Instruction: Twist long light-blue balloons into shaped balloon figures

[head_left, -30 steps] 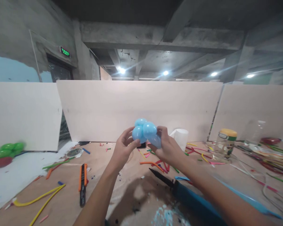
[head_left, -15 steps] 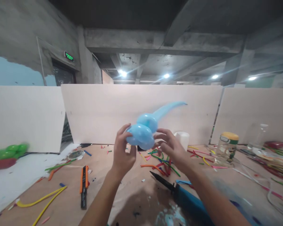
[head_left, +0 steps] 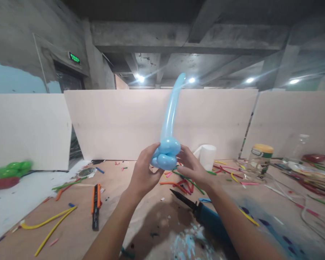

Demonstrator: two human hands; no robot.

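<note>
A light blue modelling balloon (head_left: pixel 169 146) is held up over the table, its twisted bubbles bunched at the bottom and its long plain end rising upright and leaning slightly right. My left hand (head_left: pixel 145 168) grips the bubbles from the left, fingers behind and thumb underneath. On the other side, my right hand (head_left: pixel 193 167) has its bent fingers against the right edge of the bubbles. The far fingertips of both hands are partly hidden behind the balloon. Below my right forearm lies a blue hand pump (head_left: pixel 211 220) with a black nozzle pointing up and left.
An orange and black utility knife (head_left: pixel 96 207) lies left, near a yellow uninflated balloon (head_left: pixel 48 220). Balloon scraps, a white paper roll (head_left: pixel 207 157) and a yellow-lidded jar (head_left: pixel 260 162) stand or lie toward the back. White boards (head_left: pixel 119 122) close off the far side. Green balloons (head_left: pixel 16 169) rest far left.
The blue balloon has been turned: its long end pointed right and now points up, with the bubbles below it. Both hands have stayed around the bubbles, now a little closer together.
</note>
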